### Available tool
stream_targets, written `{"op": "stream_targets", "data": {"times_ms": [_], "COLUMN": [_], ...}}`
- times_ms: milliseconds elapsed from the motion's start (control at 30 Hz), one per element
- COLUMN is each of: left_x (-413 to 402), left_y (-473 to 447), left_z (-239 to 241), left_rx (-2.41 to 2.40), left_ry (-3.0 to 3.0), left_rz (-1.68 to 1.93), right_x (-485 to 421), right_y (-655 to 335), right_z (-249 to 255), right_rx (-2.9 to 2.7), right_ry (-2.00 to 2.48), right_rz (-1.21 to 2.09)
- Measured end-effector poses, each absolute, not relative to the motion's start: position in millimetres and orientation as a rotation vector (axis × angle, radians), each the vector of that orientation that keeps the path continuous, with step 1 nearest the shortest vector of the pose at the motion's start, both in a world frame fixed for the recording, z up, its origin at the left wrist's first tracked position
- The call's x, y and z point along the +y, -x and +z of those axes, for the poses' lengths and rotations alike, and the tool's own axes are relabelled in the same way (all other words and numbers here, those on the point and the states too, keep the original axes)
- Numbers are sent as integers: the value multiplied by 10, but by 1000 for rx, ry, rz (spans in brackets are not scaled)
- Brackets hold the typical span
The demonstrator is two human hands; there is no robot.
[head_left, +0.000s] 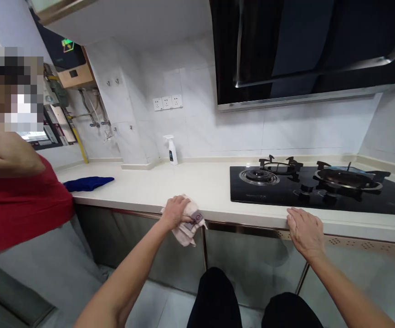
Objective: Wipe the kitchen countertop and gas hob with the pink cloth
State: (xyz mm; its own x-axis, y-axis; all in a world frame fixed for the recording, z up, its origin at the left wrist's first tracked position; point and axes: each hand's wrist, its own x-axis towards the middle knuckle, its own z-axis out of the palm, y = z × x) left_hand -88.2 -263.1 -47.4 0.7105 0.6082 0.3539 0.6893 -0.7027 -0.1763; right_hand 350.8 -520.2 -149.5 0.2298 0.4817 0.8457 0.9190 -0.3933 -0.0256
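The crumpled pale pink cloth (188,231), with a small dark label on it, hung bunched over the front edge of the cream stone counter (183,182), left of the black glass gas hob (320,195). The left hand (175,212) was closed around it, fingers curled over its top. The right hand (305,230) lay open and flat on the counter edge just in front of the hob, holding nothing. Farther left of the hob were a white spray bottle (172,150), a dark blue cloth (88,183) and a person in a red top (19,205).

Bare forearms (129,278) end in left hand (176,212) and right hand (305,232) — black trousers (218,296) below.
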Motion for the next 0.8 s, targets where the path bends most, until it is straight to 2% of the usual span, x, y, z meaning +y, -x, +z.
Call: {"op": "stream_targets", "data": {"times_ms": [300, 533, 800], "left_x": [-2193, -2369, -2681], "left_y": [1888, 1632, 1163], "left_z": [-359, -472, -601], "left_rx": [-1499, -1463, -1270], "left_ry": [2448, 2503, 2702], "left_rz": [-289, -288, -547], "right_x": [-5171, -5118, -5171], "right_y": [-3456, -3377, -3429], "right_z": [-1477, -1436, -1448], "right_rx": [-1245, -1146, -1200], "right_ry": [1996, 2027, 2013], "right_rz": [-1085, -1092, -1108]}}
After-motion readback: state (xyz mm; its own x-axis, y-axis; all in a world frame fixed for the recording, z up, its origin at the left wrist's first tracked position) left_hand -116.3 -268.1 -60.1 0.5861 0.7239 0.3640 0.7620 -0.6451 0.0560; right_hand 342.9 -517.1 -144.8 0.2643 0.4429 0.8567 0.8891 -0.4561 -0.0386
